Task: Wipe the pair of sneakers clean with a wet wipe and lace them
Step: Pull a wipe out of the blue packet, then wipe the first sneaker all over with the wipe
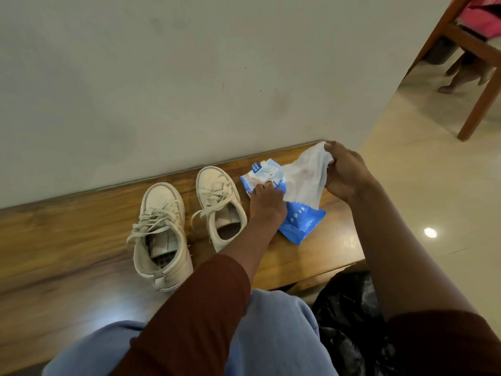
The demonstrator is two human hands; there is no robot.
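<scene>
Sneakers (162, 213), pale and side by side, stand at the middle of the frame on the wooden worktop (67, 240), toes toward the wall (162, 90). Both are open at the top. Inside the nearer sneaker (173, 270) lies a grey insole with something dark beneath it that is hard to make out. The farther sneaker (214, 183) shows only a shadowed grey lining. Their laces (151, 221) are threaded loosely, with ends trailing over the sides.

Just right of them lies a blue and white pack (301, 218) of wipes, its label blurred and partly covered. The left hand (267, 202) rests on the pack, seen from the back. Its fingers are bent down onto the wrapper, and I cannot tell whether they pinch it or only press. The right hand (347, 169) grips the top of a white wipe (306, 177) in curled fingers. The wipe hangs spread over the pack, and its lower left corner is hidden behind the left hand.

At lower right a black bag (349, 308) sits crumpled, its contents unseen. A chair (477, 85) is cut off at upper right.
</scene>
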